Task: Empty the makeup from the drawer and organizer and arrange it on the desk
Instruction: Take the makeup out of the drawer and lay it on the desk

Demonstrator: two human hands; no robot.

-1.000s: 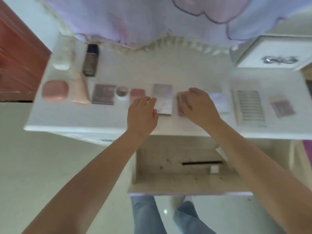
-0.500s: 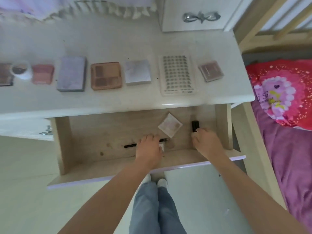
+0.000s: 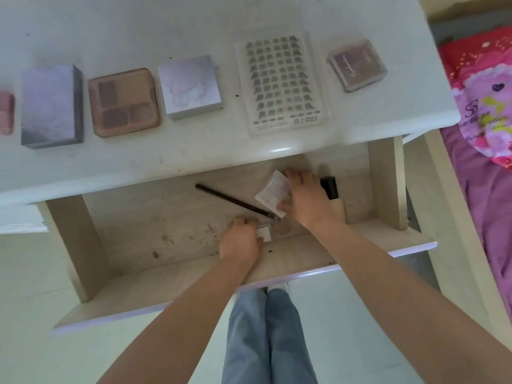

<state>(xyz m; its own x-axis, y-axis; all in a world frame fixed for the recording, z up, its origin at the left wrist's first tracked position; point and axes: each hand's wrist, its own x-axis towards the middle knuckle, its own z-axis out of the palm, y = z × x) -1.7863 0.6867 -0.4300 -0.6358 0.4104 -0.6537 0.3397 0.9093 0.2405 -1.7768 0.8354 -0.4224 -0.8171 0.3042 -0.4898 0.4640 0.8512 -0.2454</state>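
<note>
Both of my hands are down in the open drawer [image 3: 177, 228]. My right hand [image 3: 307, 200] pinches a small pale square palette [image 3: 273, 189], thumb at its near corner, fingers over its far edge; the palette sits tilted, at about 2 o'clock from my left hand. My left hand [image 3: 241, 242] has fingers curled round a small white block [image 3: 264, 234] near the drawer front. A black pencil [image 3: 232, 202] lies slantwise on the drawer floor between the hands, tip toward the palette. At 3 o'clock of my right hand, just beside it, lies a black-capped tube [image 3: 331, 188].

On the desk [image 3: 194, 156], at 12 o'clock from the drawer, a row runs from 9 toward 3 o'clock: pink compact [image 3: 5, 112] cut off by the frame edge, grey-lilac box [image 3: 51, 106], brown four-pan palette [image 3: 123, 102], pale lilac box [image 3: 189, 85], clear lash tray [image 3: 282, 81], small mauve compact [image 3: 357, 65]. All are apart from each other.

A bed [image 3: 484, 134] with a pink and purple cover stands at 3 o'clock.
</note>
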